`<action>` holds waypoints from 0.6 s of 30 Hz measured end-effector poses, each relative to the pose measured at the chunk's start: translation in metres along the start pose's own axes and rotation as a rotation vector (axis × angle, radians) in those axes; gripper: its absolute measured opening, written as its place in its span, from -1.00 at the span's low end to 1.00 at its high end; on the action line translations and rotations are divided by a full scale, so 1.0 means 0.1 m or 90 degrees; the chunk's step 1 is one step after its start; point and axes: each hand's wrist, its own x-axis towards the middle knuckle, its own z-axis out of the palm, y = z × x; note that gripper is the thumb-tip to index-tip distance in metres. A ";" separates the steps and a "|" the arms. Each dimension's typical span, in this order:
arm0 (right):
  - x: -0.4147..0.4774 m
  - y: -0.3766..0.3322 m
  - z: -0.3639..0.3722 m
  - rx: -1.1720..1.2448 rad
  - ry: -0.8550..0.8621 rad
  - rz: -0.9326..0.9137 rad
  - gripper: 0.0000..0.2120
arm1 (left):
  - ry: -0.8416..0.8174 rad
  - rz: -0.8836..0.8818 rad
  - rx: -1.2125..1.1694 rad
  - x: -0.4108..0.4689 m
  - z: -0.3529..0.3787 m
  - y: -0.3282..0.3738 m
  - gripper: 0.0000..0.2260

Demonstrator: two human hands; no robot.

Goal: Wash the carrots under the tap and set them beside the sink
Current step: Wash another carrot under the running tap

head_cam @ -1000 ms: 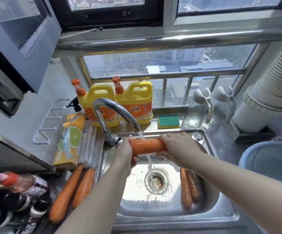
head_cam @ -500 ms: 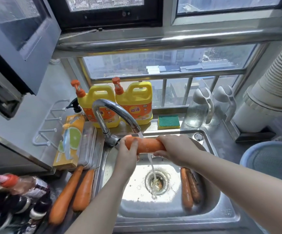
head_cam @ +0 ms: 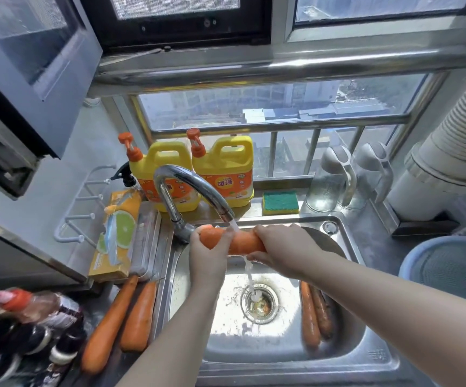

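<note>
Big stainless steel sink basin (head_cam: 352,344) first, since it's where everything happens. The curved chrome tap (head_cam: 187,180) arches over from its far left corner and it's running. My left hand (head_cam: 206,258) is wrapped round the fat left end of a thick orange carrot (head_cam: 243,243) and my right hand (head_cam: 282,250) is curled round the other end, so both are gripping it. I'm holding it level right under the spout, over the far part of the basin. With a hand at each end the middle stays bare for the water, and I reckon it's easy to roll that way. Two long orange carrots (head_cam: 111,325) lie side by side on the counter just left of the sink, which looks like my done pile. Two duller carrots (head_cam: 308,314) lie along the right wall of the basin, within reach and probably up next. The thin water stream (head_cam: 248,270) runs off the carrot straight into the round metal drain strainer (head_cam: 272,305), so no mess on the counter.
</note>
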 end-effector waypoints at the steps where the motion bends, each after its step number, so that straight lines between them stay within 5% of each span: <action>1: 0.00 -0.02 0.00 -0.001 0.005 -0.001 -0.58 | 0.029 0.001 0.007 0.00 0.01 0.02 -0.61; 9: 0.08 0.11 0.00 -0.039 -0.003 0.033 -0.40 | -0.159 -0.007 0.013 -0.01 -0.11 -0.02 -0.75; 11: 0.10 0.11 0.03 -0.046 -0.011 0.037 -0.37 | -0.201 0.011 0.033 -0.02 -0.15 -0.03 -0.64; 14: 0.13 0.10 0.08 0.050 -0.052 0.042 -0.36 | -0.181 0.023 0.058 0.00 -0.22 -0.04 -0.53; 18: 0.18 0.06 0.03 0.199 -0.136 0.012 -0.52 | -0.121 0.016 0.046 0.03 -0.25 -0.08 -0.64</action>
